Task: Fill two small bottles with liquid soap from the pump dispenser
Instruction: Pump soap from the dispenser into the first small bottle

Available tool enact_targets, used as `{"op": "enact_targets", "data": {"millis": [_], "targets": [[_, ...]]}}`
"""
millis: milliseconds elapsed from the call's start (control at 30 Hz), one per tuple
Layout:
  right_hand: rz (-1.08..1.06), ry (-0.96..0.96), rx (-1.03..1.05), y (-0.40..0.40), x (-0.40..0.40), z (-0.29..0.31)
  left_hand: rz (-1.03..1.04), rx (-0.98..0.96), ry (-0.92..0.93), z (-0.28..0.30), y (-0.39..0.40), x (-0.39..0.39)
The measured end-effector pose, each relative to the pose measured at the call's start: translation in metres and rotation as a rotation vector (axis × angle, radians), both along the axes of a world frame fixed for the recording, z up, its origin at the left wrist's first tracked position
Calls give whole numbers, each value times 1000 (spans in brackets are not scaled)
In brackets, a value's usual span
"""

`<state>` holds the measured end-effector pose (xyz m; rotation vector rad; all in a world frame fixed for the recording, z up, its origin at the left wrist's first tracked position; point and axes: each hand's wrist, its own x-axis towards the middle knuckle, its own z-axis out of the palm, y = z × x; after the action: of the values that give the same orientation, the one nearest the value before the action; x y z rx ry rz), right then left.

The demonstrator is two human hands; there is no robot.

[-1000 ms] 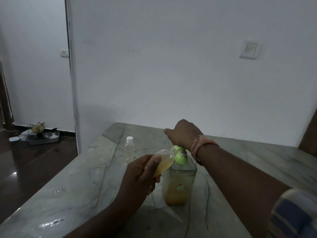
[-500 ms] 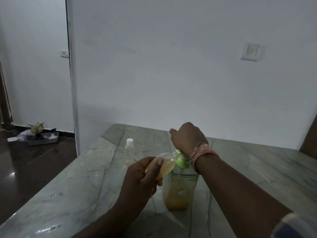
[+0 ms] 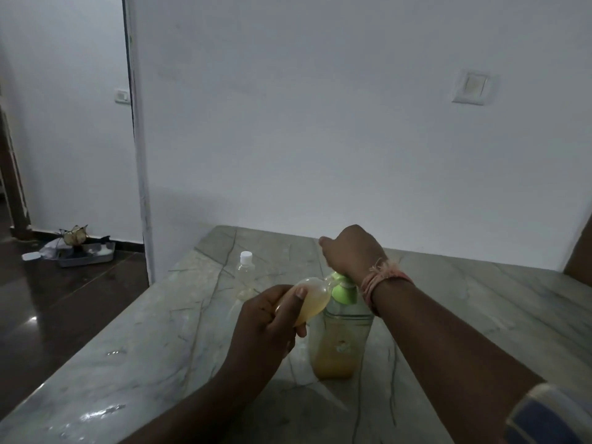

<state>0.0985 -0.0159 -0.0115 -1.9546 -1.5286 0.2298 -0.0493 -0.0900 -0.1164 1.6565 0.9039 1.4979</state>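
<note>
Head view, the only one. Held tilted in the left hand [image 3: 266,322]: a small bottle [image 3: 312,299], clear, partly filled with amber soap, long axis slanted up and to the right so that its mouth met the green nozzle of the pump dispenser [image 3: 341,331]. Left grip wrapped round the lower body of that bottle, thumb laid along its side, fingers curled beneath. Stood upright on the marble desk [image 3: 128,331], just right of the left hand: the dispenser, amber liquid filling roughly its lower part. Pressed down on the pump head from above: the right hand [image 3: 352,251], fingers curled into a loose fist, heel and wrist bearing on the green top; impossible to tell whether anything was gripped beneath it. Tied at that wrist: a frayed pink thread band [image 3: 381,278].

Farther back on the desk, left of the dispenser and well apart from both hands: a second small bottle [image 3: 245,274], upright, white cap on, apparently with no soap in it yet. Nearer to the left hand than the right. Judged from this: first bottle mid-fill, second untouched, cap to be taken off before any filling. Mouth-to-nozzle alignment looked like the critical relation; any slip likely to spill soap on the desk.
</note>
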Motion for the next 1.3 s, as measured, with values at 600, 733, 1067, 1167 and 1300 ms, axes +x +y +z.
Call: {"op": "enact_targets", "data": {"millis": [600,733,1067,1167,1300], "targets": [[-61,-139,38,-9,0,1,-143,-29,-55,-3,-2,0],[-29,-156,30,-9,0,2,-174,-16,-54,-4,-3,-3],[2,-49,17,2,-1,-1,-158,36,-31,-4,-2,-2],[30,-60,-29,-1,-4,-1,-159,37,-43,-5,-3,-3],[42,-145,-51,-3,-5,7,-155,28,-57,-2,-5,-2]]}}
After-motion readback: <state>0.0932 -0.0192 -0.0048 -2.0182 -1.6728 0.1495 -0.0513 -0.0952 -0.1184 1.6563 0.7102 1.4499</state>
